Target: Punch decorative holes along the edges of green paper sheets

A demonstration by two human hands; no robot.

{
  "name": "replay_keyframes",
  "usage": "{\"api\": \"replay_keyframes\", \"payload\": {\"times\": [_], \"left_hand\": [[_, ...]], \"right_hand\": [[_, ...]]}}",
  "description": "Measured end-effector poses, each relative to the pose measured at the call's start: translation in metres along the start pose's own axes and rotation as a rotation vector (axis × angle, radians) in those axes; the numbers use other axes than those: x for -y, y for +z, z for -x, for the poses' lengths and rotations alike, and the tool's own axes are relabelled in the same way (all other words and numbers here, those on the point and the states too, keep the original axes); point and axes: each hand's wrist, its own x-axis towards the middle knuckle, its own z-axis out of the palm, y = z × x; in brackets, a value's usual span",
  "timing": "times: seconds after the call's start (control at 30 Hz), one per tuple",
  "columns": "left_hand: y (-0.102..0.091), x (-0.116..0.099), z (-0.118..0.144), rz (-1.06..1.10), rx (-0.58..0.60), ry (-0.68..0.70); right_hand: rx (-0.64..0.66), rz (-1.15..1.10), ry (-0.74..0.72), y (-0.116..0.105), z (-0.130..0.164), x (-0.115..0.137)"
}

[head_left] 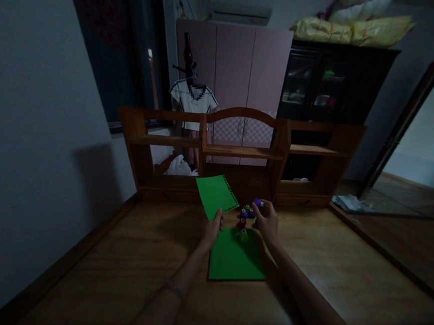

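Left hand (213, 228) pinches the bottom corner of a green paper sheet w/ holes punched along one edge (216, 195), held up off the wooden desk (134, 259). Right hand (266, 219) grips a small purple punch (257, 202) at its fingertips. More small colored punches (243, 220) sit at 9 o'clock of the right hand, btw both hands. A flat green sheet (234, 259) lies at 6 o'clock. A wooden shelf (238, 151) stands at 12.

Both your bare forearms reach forward and converge, your left hand (213, 230) raised with thumb and fingers pinched together in a closed grip, a thin band at that wrist, your right hand (267, 221) just beside it, fingers curled upward and closed around something small.
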Motion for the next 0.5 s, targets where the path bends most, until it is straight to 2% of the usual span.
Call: {"api": "replay_keyframes", "payload": {"times": [0.13,0.23,0.37,0.5], "left_hand": [[0.001,0.000,0.002,-0.071,0.043,-0.024],[0.000,-0.001,0.006,-0.098,0.066,0.000],[0.000,-0.005,0.009,-0.052,0.070,0.024],[0.002,-0.008,0.010,0.013,0.019,0.024]], "right_hand": [[0.098,-0.233,0.059,0.015,0.009,0.010],[0.100,-0.302,0.058,0.022,0.020,0.007],[0.107,-0.284,0.137,0.017,0.025,0.000],[0.184,-0.435,0.259,0.008,0.018,-0.003]]}}
